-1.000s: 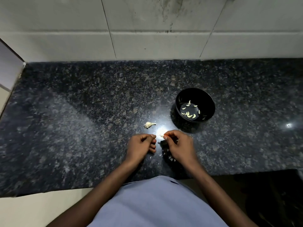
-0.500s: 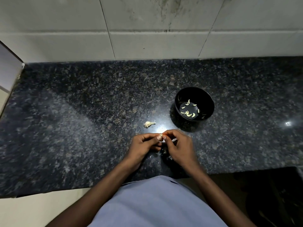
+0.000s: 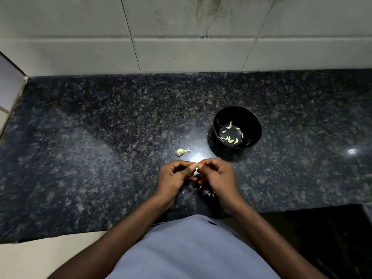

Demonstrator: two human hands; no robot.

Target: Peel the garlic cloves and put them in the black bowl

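Observation:
My left hand (image 3: 175,176) and my right hand (image 3: 217,176) meet fingertip to fingertip over the dark granite counter (image 3: 100,148). Between them they pinch a small pale garlic clove (image 3: 196,165), mostly hidden by the fingers. The black bowl (image 3: 252,121) stands just beyond and to the right of my right hand, with several peeled cloves (image 3: 230,137) on its bottom. A stripped garlic stem piece (image 3: 182,152) lies on the counter just beyond my left hand.
Bits of garlic skin (image 3: 207,191) lie on the counter under my right hand. A tiled wall (image 3: 181,37) rises behind the counter. The counter's front edge runs near my body, and dark space opens at the lower right.
My hands, slightly apart a second ago, have come together at the fingertips around the clove. The bowl and stem piece have not moved.

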